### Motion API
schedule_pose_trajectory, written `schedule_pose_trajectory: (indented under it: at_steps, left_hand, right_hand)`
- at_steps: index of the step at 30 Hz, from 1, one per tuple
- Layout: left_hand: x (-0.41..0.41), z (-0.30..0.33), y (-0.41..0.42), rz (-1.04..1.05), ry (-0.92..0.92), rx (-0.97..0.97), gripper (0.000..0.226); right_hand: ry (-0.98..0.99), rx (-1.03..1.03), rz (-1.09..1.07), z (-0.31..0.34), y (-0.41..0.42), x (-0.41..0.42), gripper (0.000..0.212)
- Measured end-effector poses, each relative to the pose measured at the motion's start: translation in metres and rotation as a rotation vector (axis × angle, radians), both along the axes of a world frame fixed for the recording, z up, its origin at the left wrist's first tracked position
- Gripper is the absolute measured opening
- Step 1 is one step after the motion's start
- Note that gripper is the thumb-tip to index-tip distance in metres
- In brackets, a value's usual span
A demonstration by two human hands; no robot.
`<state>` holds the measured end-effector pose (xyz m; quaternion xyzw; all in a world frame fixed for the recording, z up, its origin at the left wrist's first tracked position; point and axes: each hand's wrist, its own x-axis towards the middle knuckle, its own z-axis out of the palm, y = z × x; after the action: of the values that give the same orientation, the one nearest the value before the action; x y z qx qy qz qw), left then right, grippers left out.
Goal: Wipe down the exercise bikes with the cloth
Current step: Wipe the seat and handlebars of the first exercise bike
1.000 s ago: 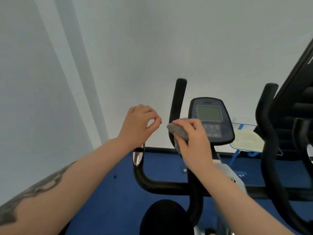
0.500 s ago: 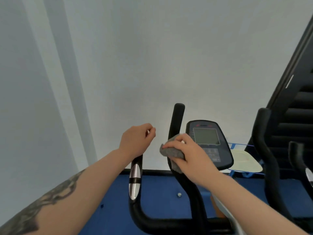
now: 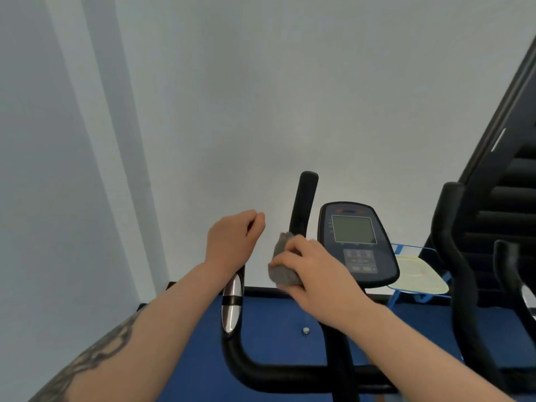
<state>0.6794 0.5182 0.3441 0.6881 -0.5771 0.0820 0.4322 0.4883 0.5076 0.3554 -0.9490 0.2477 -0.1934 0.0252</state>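
Right hand (image 3: 311, 274): curled round the cloth (image 3: 282, 266), holding it against the upright black grip (image 3: 303, 204) of the bike; fingers lie over the cloth's top, thumb side toward the console.
Cloth: grey, bunched, wrapped on the left face of the upright grip, partly covered by the fingers; it sits just left of the console and about level with its buttons.
Left hand (image 3: 232, 237): loosely closed at the top of the left grip (image 3: 231, 303); fingers are curled in, thumb against the forefinger. Whether they close round the grip's tip or only rest above it, I cannot tell, as the hand hides that part.
Left grip: black, with a shiny metal sensor plate crossed by a black band just below the left wrist; it curves down and right into the crossbar (image 3: 290, 372).
Console (image 3: 355, 242): dark, tilted back, with a blank grey screen above a block of buttons; just right of the cloth, not touching it as far as the view shows.
Second bike (image 3: 458, 256): its black handlebar rises at the right, well apart from both hands.
Tray (image 3: 417, 275): pale, on a blue frame behind the console.
Floor (image 3: 275, 323): blue, with a small metal stud near the bike's post.
Wall (image 3: 261, 97): plain white, behind the bikes.
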Motion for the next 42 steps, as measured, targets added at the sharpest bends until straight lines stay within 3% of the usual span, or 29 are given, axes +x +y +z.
schedule_pose_trajectory:
  at_steps: [2,6,10,19,21,24,30,35,39,42]
  left_hand:
    - [-0.002,-0.002,0.0,0.012,0.023,-0.036,0.051]
    - [-0.003,-0.001,-0.001,0.008,0.042,-0.054,0.049]
    - [-0.001,-0.004,-0.002,-0.002,0.047,-0.054,0.052]
    - [0.0,-0.005,-0.003,0.0,0.059,-0.064,0.051]
    - [0.0,-0.006,-0.004,0.002,0.066,-0.068,0.051]
    - [0.0,-0.005,-0.004,-0.004,0.061,-0.081,0.051]
    - [-0.001,-0.006,-0.004,-0.006,0.08,-0.086,0.051]
    - [0.0,-0.007,-0.005,-0.005,0.068,-0.084,0.051]
    - [0.0,-0.007,-0.004,0.015,0.073,-0.074,0.05]
    - [0.0,-0.007,-0.005,0.016,0.072,-0.076,0.051]
  right_hand:
    - [-0.021,0.081,-0.003,0.0,0.001,-0.003,0.04]
    - [-0.097,-0.014,-0.14,0.003,-0.003,0.017,0.041]
    - [-0.091,-0.091,-0.074,-0.018,0.015,0.001,0.025]
    - [-0.135,-0.027,-0.062,-0.024,0.016,0.002,0.035]
    - [-0.259,0.117,-0.1,-0.017,0.006,0.003,0.037]
    - [-0.574,0.15,-0.219,0.011,-0.018,0.018,0.032]
    - [-0.502,0.28,-0.169,-0.013,-0.018,-0.008,0.025]
    - [-0.806,0.191,-0.171,0.02,-0.041,0.013,0.029]
    - [-0.718,0.196,-0.119,-0.002,-0.033,0.023,0.028]
    - [-0.848,0.101,-0.11,0.018,-0.039,0.024,0.029]
